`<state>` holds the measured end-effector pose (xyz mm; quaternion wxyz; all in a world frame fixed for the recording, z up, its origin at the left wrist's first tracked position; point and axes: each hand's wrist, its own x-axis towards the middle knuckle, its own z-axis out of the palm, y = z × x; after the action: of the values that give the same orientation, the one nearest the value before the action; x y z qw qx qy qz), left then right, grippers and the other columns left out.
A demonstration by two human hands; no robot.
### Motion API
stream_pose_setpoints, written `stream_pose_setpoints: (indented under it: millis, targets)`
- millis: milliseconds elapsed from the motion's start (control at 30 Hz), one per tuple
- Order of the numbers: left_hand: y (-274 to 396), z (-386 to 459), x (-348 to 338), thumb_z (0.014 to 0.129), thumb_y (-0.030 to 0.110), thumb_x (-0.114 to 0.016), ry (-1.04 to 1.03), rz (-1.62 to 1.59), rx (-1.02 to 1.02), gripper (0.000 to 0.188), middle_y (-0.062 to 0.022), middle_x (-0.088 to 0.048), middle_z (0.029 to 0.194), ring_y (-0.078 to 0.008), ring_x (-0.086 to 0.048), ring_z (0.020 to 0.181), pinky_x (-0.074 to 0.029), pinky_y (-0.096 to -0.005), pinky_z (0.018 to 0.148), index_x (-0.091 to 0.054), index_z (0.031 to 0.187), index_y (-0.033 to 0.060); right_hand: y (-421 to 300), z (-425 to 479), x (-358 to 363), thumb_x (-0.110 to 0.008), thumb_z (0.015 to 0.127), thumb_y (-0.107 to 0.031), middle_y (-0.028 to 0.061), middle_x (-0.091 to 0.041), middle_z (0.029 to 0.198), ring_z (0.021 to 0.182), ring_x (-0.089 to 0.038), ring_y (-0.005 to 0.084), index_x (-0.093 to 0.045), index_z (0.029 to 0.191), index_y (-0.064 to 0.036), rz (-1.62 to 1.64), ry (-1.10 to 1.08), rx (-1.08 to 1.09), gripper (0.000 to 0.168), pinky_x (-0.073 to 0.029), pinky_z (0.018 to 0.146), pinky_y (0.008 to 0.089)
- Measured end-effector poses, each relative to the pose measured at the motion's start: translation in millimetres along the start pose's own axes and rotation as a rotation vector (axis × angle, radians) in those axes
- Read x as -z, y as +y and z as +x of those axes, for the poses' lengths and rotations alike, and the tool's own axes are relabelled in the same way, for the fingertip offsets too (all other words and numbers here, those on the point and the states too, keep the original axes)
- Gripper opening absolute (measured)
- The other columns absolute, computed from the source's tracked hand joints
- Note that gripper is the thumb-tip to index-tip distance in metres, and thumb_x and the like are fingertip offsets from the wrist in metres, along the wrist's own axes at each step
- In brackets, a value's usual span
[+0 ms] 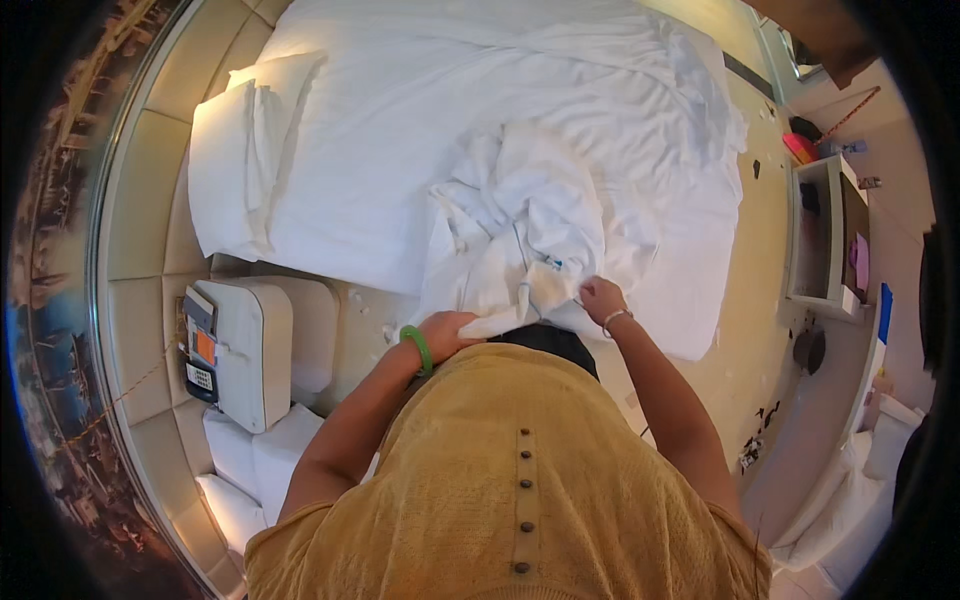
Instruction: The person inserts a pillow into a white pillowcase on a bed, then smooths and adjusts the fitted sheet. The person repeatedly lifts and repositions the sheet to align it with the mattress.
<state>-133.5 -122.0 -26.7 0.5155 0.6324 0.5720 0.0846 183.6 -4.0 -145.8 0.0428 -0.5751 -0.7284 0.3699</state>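
A large bunched white cloth, probably a duvet cover or sheet [551,187], lies crumpled at the near side of the bed [367,187] and hangs over its edge. At the lower left of the bundle, my left hand [446,335], below a green bangle, grips a folded edge of the cloth. My right hand [600,298], with a pale bracelet at the wrist, is closed on the cloth at the bundle's right side; its fingertips are partly hidden. A small blue mark shows on the cloth between my hands. White pillows [225,169] rest at the bed's left end.
Left of me stands a white nightstand [259,352] with a telephone [201,379]. More white bedding [262,457] lies below it. Along the right wall are a shelf unit [817,232] and a dark round stool-like object [809,351]. Small debris lies on the floor [750,300].
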Motion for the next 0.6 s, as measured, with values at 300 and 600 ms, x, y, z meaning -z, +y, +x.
stream_pose_setpoints:
  millis: [300, 600]
  targets:
    - [56.3, -21.6, 38.6, 0.091, 0.033, -0.058, -0.121, -0.262, 0.130, 0.033, -0.0186, -0.066, 0.089, -0.0220, -0.064, 0.083, -0.048, -0.0329, 0.073, -0.067, 0.095, 0.0012, -92.3, 56.7, -21.9, -0.058, 0.084, -0.037, 0.0182, -0.068, 0.090, 0.086, -0.064, 0.0368, -0.064, 0.094, 0.002, 0.118, -0.411, -0.395, 0.040, -0.050, 0.080, 0.0416]
    - [33.1, -26.6, 50.1, 0.085, 0.030, -0.066, 0.339, -0.114, 0.140, 0.040, -0.0204, -0.065, 0.091, -0.0277, -0.063, 0.083, -0.048, -0.0369, 0.076, -0.058, 0.113, 0.0026, -173.4, 52.0, 131.6, -0.055, 0.094, -0.016, -0.0033, -0.057, 0.074, 0.061, -0.048, 0.0039, -0.062, 0.096, -0.002, 0.976, 0.552, 0.368, 0.016, -0.042, 0.054, 0.0200]
